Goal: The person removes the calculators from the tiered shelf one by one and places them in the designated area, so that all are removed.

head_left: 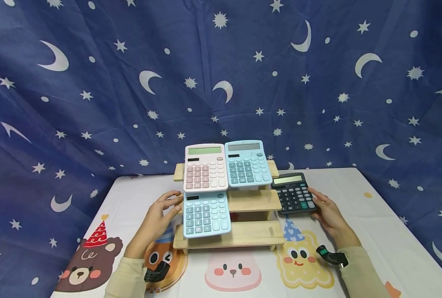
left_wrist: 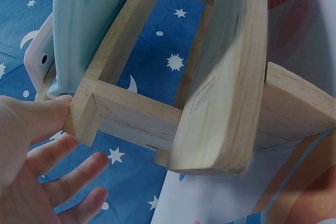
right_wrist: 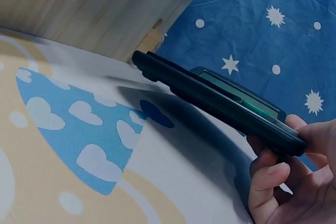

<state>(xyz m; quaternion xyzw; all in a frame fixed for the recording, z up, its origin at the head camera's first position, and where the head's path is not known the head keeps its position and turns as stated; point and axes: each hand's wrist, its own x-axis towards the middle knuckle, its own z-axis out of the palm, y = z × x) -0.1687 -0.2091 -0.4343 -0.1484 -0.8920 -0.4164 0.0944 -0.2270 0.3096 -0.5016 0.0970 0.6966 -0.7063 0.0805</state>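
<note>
One black calculator [head_left: 289,193] is held by the right hand [head_left: 330,214], raised off the tabletop [head_left: 355,198] just beside the right end of the three-tier wooden stand [head_left: 254,234]. Handling it well probably means gripping by the edge, off the keys, and moving it clear of the shelf ends. A steady left hand [head_left: 155,216] on the stand should help keep the pink calculator [head_left: 212,182] and upper blue calculator [head_left: 256,167] on top, and the lower blue calculator [head_left: 215,225] beneath the pink one, from slipping.

The right thumb lies over the calculator's edge, fingers curled underneath; the left thumb and forefinger appear to pinch a shelf's left end, remaining fingers spread loosely.
</note>
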